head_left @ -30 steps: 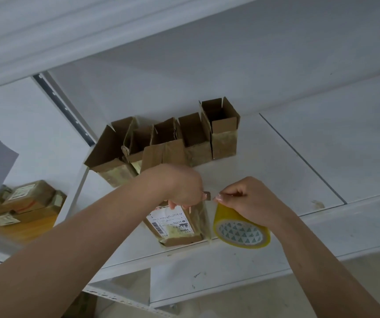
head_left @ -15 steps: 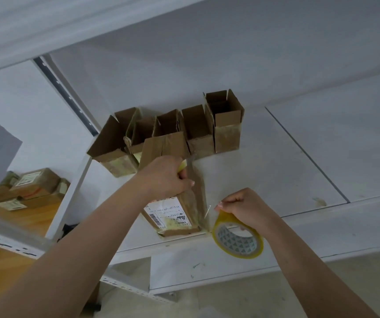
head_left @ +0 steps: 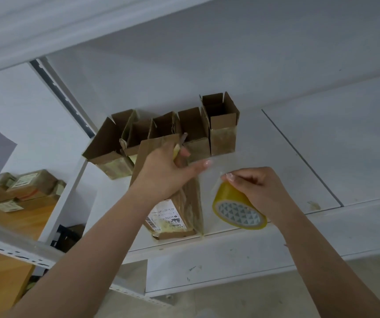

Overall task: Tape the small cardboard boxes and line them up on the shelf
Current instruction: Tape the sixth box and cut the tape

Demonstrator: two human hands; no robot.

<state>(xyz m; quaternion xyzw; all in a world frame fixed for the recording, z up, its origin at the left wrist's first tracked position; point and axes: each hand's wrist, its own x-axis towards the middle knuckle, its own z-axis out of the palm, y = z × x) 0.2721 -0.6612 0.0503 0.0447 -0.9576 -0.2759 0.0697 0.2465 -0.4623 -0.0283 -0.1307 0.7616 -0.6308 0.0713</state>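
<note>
Five open-topped boxes (head_left: 222, 128) already stand in a row at the back of the shelf (head_left: 276, 171). A sixth box (head_left: 179, 210) sits at the front edge, taping seemingly unfinished. The left hand (head_left: 163, 173) grips its top with fingers curled; the right hand (head_left: 255, 189) holds the tape roll (head_left: 237, 212) just beside it, pinching the tape end.

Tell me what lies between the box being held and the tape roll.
In the head view, a clear strip of tape stretches from the held box to the tape roll, above bare white shelf.
</note>
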